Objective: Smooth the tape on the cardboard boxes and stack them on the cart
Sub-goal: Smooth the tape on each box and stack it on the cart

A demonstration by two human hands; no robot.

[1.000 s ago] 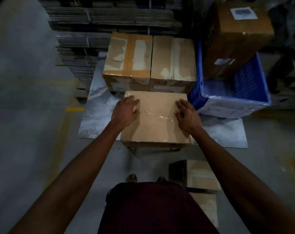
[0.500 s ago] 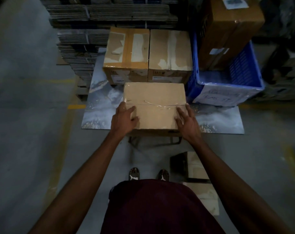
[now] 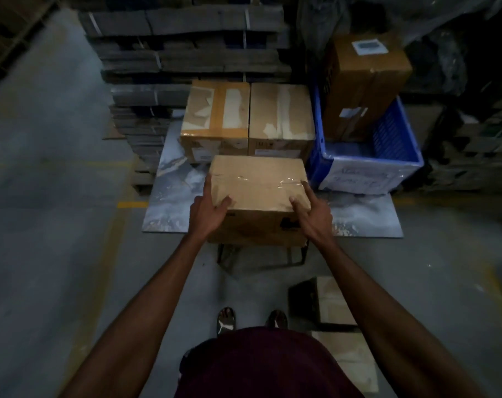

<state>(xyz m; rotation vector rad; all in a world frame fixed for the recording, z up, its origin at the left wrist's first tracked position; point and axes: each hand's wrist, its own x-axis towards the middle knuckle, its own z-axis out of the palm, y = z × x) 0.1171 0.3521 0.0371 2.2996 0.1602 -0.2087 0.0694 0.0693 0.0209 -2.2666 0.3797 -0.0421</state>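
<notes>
A brown cardboard box point(image 3: 258, 182) with clear tape point(image 3: 284, 182) across its top stands in front of me on a low dark metal stand point(image 3: 301, 254). My left hand point(image 3: 208, 209) grips its near left corner, thumb on top and fingers along the side. At the near right corner my right hand point(image 3: 313, 215) grips the same way, one finger stretched along the edge. Behind it two taped boxes point(image 3: 215, 116) point(image 3: 281, 113) stand side by side on a flat grey marbled platform point(image 3: 172, 196).
A blue plastic crate point(image 3: 367, 165) at the right holds a tall brown box point(image 3: 364, 81). Stacks of flattened cardboard point(image 3: 186, 53) line the back. A small box point(image 3: 327, 303) lies on the concrete floor by my right foot, with another below it.
Both hands slid from the taped top of the box back to its near corners and took hold of it. The box's front face now shows.
</notes>
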